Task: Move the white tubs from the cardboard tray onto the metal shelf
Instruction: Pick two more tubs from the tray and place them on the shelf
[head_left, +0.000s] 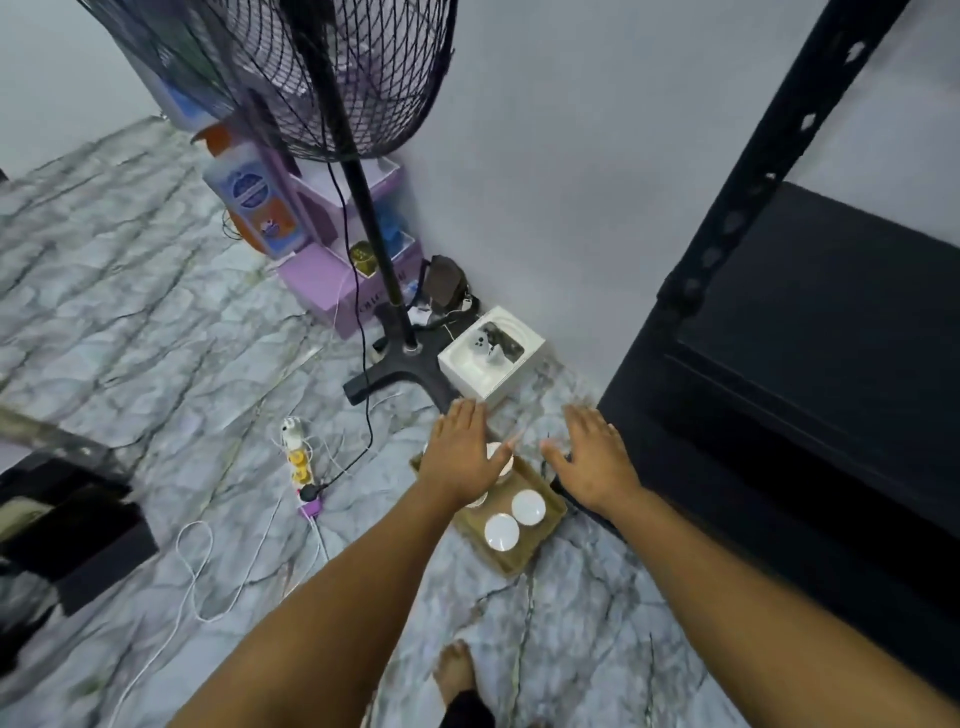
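Your left hand (460, 452) spread flat over the cardboard tray (540, 551) | right hand (597, 457) spread beside the metal shelf (810, 332) | two white tubs (514, 517) showing in the tray

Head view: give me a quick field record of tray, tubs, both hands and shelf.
tray: brown cardboard tray on the marble-patterned floor, beside the shelf's foot
tubs: two round white tubs fully visible in the tray; parts of others show under the left hand, count unclear
left hand: left hand open, fingers straight, above the tray's far end
right hand: right hand open, holding nothing, between tray and shelf
shelf: black metal shelf, visible boards bare
nearby: white box, black fan stand
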